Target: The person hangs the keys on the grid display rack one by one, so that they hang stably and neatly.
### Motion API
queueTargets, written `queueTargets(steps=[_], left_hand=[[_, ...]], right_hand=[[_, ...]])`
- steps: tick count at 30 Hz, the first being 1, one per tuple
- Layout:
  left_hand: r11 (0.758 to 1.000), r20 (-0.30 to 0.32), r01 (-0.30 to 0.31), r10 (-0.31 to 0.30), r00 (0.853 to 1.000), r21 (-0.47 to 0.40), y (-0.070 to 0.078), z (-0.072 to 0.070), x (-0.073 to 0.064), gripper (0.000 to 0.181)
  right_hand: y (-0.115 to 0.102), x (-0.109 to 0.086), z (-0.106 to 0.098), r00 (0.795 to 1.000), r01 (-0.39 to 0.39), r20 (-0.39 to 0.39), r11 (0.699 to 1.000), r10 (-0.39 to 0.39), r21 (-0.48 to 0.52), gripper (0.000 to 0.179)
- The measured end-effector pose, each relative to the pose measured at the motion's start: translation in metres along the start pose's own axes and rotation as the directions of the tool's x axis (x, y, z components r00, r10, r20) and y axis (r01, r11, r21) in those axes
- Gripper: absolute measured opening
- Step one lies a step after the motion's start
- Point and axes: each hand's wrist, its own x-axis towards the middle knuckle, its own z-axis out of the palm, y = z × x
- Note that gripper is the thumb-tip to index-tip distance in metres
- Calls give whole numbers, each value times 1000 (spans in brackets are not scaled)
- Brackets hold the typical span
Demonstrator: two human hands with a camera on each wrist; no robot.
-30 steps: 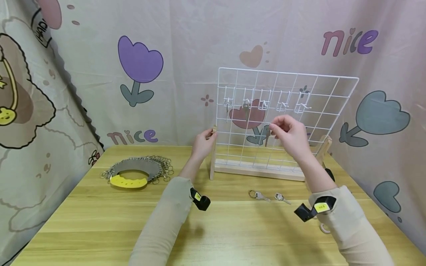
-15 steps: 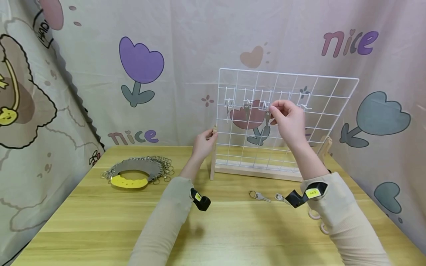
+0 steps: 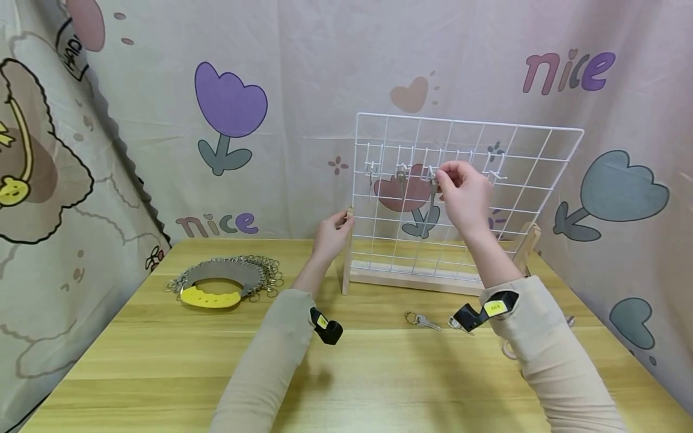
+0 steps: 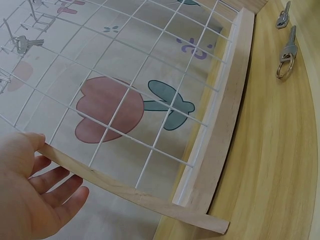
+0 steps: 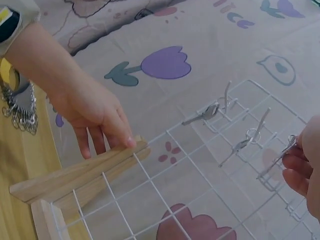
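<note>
A white wire grid rack (image 3: 465, 121) stands in a wooden frame on the table. My left hand (image 3: 331, 234) grips the rack's left wooden post (image 4: 125, 186), thumb on one side and fingers on the other. My right hand (image 3: 467, 195) pinches a key (image 3: 432, 195) near its top, the blade hanging down, right at the third hook from the left. Whether its ring is over that hook cannot be made out. On the first two hooks hang a key (image 5: 211, 111) and another key (image 5: 241, 145), each by a ring.
On the table before the rack lie a key with a ring (image 3: 424, 322) and another key (image 3: 456, 324), partly behind the right wrist camera. A grey curved plate with a yellow handle (image 3: 210, 297) and many small rings lies at left. A patterned curtain (image 3: 303, 72) hangs behind.
My right hand has risen and moved slightly left, bringing the key from below the hooks up to the third hook. The left hand stays on the post.
</note>
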Motion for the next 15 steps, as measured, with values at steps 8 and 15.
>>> queueTargets(steps=[8,15], left_hand=[[1000,-2,-8,8,1000,4,0,0,0,46],[1000,-1,1,-1,1000,6,-1,-1,-1,46]], right_hand=[[6,-1,3,999,44,15,998,-43,-51,14],[11,-2,6,1000,10,22,999,-11,49,14]])
